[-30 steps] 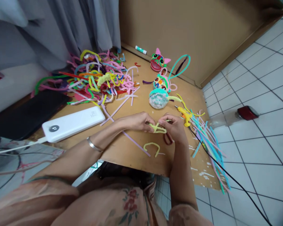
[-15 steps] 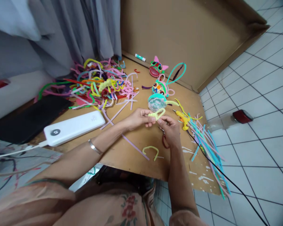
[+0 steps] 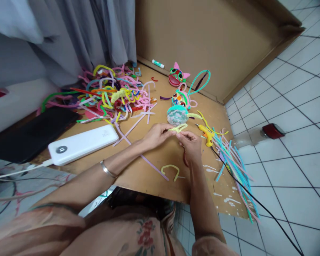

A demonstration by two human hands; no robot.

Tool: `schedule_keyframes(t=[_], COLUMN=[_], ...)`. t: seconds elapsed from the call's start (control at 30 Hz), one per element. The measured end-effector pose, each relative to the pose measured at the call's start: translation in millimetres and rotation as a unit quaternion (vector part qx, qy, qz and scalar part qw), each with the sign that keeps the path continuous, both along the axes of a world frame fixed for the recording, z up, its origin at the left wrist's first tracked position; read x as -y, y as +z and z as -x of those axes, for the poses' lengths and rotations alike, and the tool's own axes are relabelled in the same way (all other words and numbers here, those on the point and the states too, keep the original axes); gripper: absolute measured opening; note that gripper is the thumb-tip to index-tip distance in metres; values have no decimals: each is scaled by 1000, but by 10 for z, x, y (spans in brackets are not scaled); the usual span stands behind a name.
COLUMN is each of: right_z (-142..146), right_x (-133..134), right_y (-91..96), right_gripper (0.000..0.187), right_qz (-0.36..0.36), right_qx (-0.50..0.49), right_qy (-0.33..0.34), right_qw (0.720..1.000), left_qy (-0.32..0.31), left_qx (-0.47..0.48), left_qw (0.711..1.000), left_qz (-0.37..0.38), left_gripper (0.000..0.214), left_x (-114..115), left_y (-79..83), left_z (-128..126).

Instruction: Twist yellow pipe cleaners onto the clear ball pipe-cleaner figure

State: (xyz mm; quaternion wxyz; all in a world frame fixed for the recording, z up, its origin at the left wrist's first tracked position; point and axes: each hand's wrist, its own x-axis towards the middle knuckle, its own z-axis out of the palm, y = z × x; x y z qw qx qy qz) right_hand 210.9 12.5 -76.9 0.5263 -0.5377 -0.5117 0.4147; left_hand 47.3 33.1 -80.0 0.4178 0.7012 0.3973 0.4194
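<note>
My left hand (image 3: 158, 134) and my right hand (image 3: 190, 144) meet over a brown cardboard sheet (image 3: 149, 170). Both pinch a short yellow-green pipe cleaner piece (image 3: 178, 128) bent into a loop between their fingertips. Just beyond it lies a teal and white fuzzy ball (image 3: 177, 115). A second bent yellow pipe cleaner (image 3: 170, 170) lies on the cardboard below my hands. A lilac pipe cleaner (image 3: 149, 161) runs under my left wrist.
A heap of coloured pipe cleaners (image 3: 112, 94) fills the back left. Two finished fuzzy faces (image 3: 177, 75) (image 3: 181, 97) stand behind the ball. A yellow glue gun (image 3: 206, 133) with a black cord, straight pipe cleaners (image 3: 234, 160), a white power bank (image 3: 82, 144) and a red object (image 3: 273, 130) lie around.
Both hands have lifted the yellow-green loop away from me toward the teal ball, and the loop looks flatter. The view has shifted slightly.
</note>
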Motion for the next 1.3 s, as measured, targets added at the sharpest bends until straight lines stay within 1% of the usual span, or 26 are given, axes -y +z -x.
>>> schedule_keyframes(t=[0.1,0.2,0.33,0.5,0.67,0.77,0.9,1.07,1.17,1.3], right_z=[10,12,16,47,82,75,66,94,108,113], right_x=[-9,-9,3,27,56,61,63,82,95,104], right_y=[-2,0,16,50,67,60,58,90,105,108], right_gripper=[26,28,25,25,25,23,24,22,22,22], right_qz=[1,5,12,-2,-24,-30,-21,-40,-42,-46], right_qx=[-11,-15,-20,0,44,49,40,58,45,41], right_qy=[-19,-18,-12,-12,-28,-13,14,3,-4,-7], right_qw=[1000,1000,1000,1000,998,998,999,998,998,998], left_qy=[11,8,-6,-11,8,14,14,29,17,-12], left_qx=[-25,-24,-26,-27,-34,-33,-10,23,80,172], left_qw=[998,998,998,998,999,999,1000,999,996,982], left_qz=[-48,-65,-54,-49,-41,-33,-22,0,27,77], left_gripper=[31,31,31,41,41,40,42,47,47,46], left_x=[18,19,26,30,33,49,62,80,79,53], left_y=[9,18,41,21,-13,3,14,-19,-49,-55], left_z=[-22,-32,-24,-29,-51,-46,-32,-59,-82,-97])
